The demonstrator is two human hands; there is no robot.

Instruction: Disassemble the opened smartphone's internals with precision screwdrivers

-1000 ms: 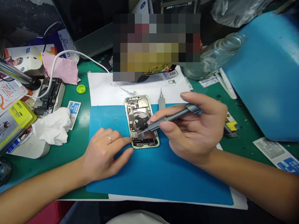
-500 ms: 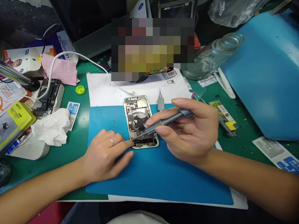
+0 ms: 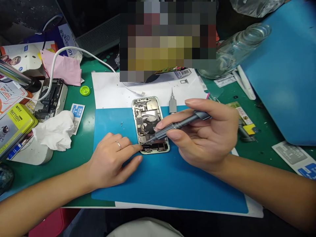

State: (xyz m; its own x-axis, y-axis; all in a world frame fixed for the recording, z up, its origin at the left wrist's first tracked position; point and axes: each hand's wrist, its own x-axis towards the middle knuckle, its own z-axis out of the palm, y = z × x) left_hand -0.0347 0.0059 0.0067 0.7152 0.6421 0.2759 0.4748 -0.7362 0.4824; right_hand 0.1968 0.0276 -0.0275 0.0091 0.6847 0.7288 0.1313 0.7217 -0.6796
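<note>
The opened smartphone [image 3: 148, 122] lies on the smooth blue mat [image 3: 172, 184], uncovered so far that its metal shields and black parts show; tiny metal pieces [image 3: 121, 124] sit loose beside it, but many components look still seated. The right hand [image 3: 209, 135] is closed around a ridged grey screwdriver [image 3: 182, 122] angled over its lower end; the left hand [image 3: 116, 158], thumb and index finger apart, touches its edge. Farther out: crumpled tissue [image 3: 55, 130], a clear glass jar [image 3: 237, 49].

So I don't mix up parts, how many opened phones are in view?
2: the central phone at the left hand, mostly on the blue mat, and the left-side phone behind the crumpled tissue. More may be hidden.
</note>
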